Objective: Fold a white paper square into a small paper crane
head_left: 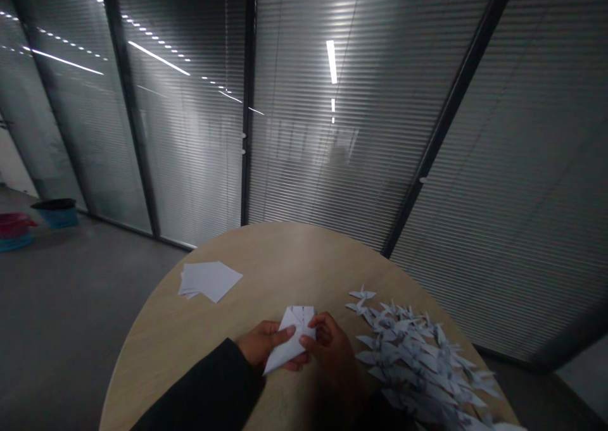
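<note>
Left hand [263,343] and right hand [330,345] are both closed on a folded white paper [280,354], the left with its thumb laid across the top face, the right with thumb and fingers at the right edge; the paper is held over the near middle of a round wooden table [285,247], its pointed end towards the person; just right of the hands spreads a crowd of folded paper cranes [413,345]; farther off to the left lies a loose stack of white sheets [211,279]; beyond the table stand glass panels with blinds [332,178]; at far left, a blue tub [59,216] and a red-and-blue one [14,230] sit on the grey floor [95,292].
</note>
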`<state>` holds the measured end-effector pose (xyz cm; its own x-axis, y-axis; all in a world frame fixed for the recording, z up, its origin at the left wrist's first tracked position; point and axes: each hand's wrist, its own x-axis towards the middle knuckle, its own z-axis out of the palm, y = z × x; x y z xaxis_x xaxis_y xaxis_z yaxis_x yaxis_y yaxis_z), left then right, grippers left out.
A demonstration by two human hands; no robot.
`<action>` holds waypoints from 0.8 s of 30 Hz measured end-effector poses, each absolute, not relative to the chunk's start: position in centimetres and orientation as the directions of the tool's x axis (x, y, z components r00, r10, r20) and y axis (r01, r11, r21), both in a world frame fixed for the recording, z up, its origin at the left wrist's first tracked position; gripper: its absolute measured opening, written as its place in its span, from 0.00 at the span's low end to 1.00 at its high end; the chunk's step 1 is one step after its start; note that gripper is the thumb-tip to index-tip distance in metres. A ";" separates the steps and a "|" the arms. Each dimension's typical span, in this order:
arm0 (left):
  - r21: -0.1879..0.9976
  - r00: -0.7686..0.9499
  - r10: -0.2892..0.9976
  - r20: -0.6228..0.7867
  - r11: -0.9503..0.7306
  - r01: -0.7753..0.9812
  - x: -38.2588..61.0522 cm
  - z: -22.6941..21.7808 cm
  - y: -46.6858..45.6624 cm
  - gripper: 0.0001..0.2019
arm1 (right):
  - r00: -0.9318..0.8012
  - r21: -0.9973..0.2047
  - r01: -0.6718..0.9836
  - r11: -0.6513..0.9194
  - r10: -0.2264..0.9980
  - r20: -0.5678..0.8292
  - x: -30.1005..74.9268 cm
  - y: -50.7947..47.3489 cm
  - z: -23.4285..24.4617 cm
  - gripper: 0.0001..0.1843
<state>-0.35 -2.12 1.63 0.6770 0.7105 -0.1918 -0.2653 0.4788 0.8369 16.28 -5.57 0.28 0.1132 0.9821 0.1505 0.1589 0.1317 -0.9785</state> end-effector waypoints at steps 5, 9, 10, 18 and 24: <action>0.846 0.690 0.702 -0.176 0.466 -0.258 -0.3 1.7 -2.2 0.25 | 0.139 -0.975 0.160 0.153 0.975 0.176 16.2 -5.5 0.2 0.20; 0.858 0.710 0.689 -0.146 0.446 -0.255 -0.4 1.5 -2.2 0.23 | 0.158 -0.977 0.155 0.146 0.973 0.171 16.4 -5.3 -0.1 0.28; 0.855 0.714 0.687 -0.139 0.447 -0.263 -0.4 1.5 -2.2 0.23 | 0.157 -0.978 0.144 0.151 0.972 0.173 16.4 -5.2 -0.2 0.31; 0.833 0.728 0.676 -0.113 0.464 -0.301 -0.2 0.6 -1.8 0.25 | 0.118 -0.981 0.070 0.180 0.975 0.188 16.5 -4.9 -0.6 0.36; 0.866 0.723 0.679 -0.127 0.432 -0.253 -0.3 0.9 -2.0 0.25 | 0.124 -0.982 0.048 0.181 0.975 0.186 16.4 -5.1 -0.4 0.35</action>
<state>-0.28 -2.01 0.95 0.7228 0.6792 -0.1271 -0.2534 0.4316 0.8658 16.36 -5.13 -0.35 0.1243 0.9747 0.1856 0.0478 0.1809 -0.9823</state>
